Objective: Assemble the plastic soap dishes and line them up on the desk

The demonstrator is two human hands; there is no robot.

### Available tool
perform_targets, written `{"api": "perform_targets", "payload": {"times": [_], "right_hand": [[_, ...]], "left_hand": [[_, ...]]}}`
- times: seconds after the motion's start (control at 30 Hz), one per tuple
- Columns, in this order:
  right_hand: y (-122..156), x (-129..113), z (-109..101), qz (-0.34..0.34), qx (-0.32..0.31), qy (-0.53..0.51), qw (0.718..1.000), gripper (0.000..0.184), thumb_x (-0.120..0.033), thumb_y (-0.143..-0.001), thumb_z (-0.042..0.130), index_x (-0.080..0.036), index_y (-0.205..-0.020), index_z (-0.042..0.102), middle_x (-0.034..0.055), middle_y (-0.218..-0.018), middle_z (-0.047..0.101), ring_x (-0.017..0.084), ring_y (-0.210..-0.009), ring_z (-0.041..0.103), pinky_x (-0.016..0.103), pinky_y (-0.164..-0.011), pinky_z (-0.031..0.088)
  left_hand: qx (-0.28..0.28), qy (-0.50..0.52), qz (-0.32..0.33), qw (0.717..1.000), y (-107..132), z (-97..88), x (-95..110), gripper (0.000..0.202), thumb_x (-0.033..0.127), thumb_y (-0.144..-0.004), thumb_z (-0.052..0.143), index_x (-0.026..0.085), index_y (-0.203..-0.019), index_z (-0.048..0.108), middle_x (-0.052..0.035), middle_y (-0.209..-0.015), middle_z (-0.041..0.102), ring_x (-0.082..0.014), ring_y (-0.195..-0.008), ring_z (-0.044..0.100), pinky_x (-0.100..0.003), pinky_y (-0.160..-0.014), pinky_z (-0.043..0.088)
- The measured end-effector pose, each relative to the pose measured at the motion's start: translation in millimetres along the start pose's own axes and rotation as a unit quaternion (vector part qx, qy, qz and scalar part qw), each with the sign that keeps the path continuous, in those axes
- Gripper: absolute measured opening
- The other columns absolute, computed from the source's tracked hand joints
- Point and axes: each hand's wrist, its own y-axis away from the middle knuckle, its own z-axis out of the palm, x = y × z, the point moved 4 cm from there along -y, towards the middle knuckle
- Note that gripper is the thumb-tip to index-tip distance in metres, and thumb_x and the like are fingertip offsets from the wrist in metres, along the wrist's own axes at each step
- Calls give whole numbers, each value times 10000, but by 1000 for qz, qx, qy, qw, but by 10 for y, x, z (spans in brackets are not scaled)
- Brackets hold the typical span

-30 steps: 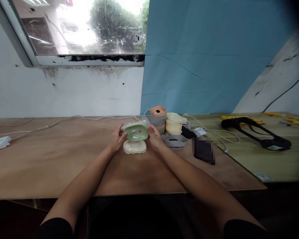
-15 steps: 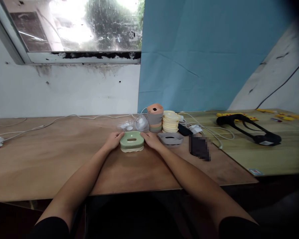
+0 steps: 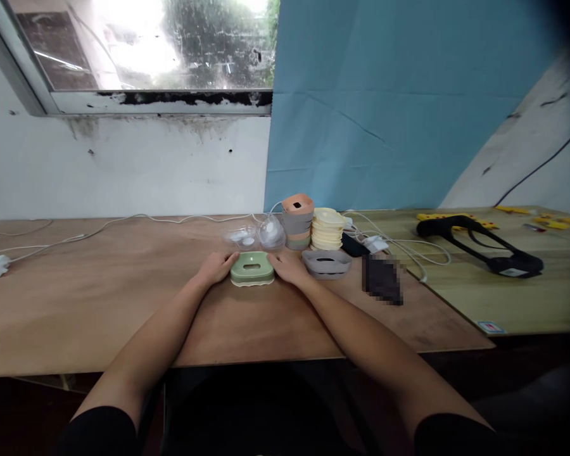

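Note:
A green slotted plastic dish with rounded corners sits on the wooden table in front of me. A thin cream base shows under its lower edge. My left hand holds the left side of the dish, fingers closed against it. Around the right side my right hand is closed in the same way. Just right of that hand lies a grey slotted dish, which it does not hold. The undersides of my fingers are hidden.
Behind the dish stand a stack of grey and orange shells, a stack of pale yellow trays and clear plastic pieces. White cables, a pixelated dark item and a black frame-like object lie to the right.
The green dish now sits closer down onto the cream base, with less cream showing beneath it. Both hands keep their hold at the sides. The camera view has shifted slightly.

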Motion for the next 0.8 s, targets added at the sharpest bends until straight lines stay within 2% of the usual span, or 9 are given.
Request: {"api": "perform_targets", "payload": {"times": [0.1,0.2,0.3,0.37,0.5,0.57,0.63,0.7,0.8], "right_hand": [[-1,5,11,-5,-10,16,1000,480,-432,-940,349,-160,-795,717,86,-846,709,184,-766,600,250,-622,326],[-3,8,35,-5,-28,17,999,486,-448,-940,338,-176,-778,708,71,-829,705,175,-743,593,253,-593,307],[-5,7,48,-6,-37,23,999,502,-473,-944,323,-186,-778,700,63,-834,705,172,-741,589,251,-598,309],[-6,4,44,-11,-31,27,999,505,-484,-943,328,-188,-769,697,64,-832,704,173,-743,588,253,-607,311],[-1,3,36,-14,-21,13,1000,518,-514,-933,349,-183,-741,698,64,-789,697,178,-714,583,261,-596,309],[4,2,33,-14,-19,4,1000,525,-526,-929,356,-181,-729,697,64,-765,691,178,-693,577,264,-583,304],[8,1,28,-17,-17,-3,1000,523,-527,-927,363,-179,-719,694,64,-752,686,176,-680,571,266,-576,298],[9,5,27,-18,-17,-10,1000,517,-524,-926,368,-180,-712,689,61,-747,683,173,-677,567,266,-573,292],[6,21,31,-18,-17,-20,1000,514,-532,-922,375,-183,-703,682,55,-736,678,171,-675,563,263,-572,287]], "left_hand": [[-21,-50,-12,998,-12,32,-15,514,558,-897,377,203,-913,749,-80,-883,740,-236,-821,650,-299,-741,457],[-39,-92,-22,995,-20,71,-46,485,554,-898,387,229,-909,746,-69,-895,740,-233,-812,652,-301,-714,451],[-27,-97,-30,994,-14,90,-74,446,552,-893,417,246,-935,738,-63,-907,735,-229,-810,651,-302,-707,454],[10,-91,-22,996,-19,84,-82,429,545,-896,427,248,-996,721,-67,-931,722,-227,-836,647,-310,-745,467],[187,-92,12,978,-97,-5,-128,448,474,-904,454,185,-1195,633,-140,-1126,631,-272,-1064,584,-382,-938,443],[248,-96,1,964,-173,-30,-210,497,449,-883,500,162,-1282,571,-176,-1237,563,-308,-1162,530,-434,-1002,404],[256,-99,-24,961,-265,-19,-316,571,455,-861,537,168,-1353,502,-203,-1349,480,-353,-1233,476,-501,-1021,376],[238,-91,-50,966,-347,9,-414,612,467,-865,532,183,-1400,444,-218,-1417,418,-380,-1295,419,-550,-1020,363],[206,-72,-65,974,-428,50,-494,575,454,-899,479,196,-1411,428,-222,-1436,413,-379,-1341,377,-579,-1014,360]]}}
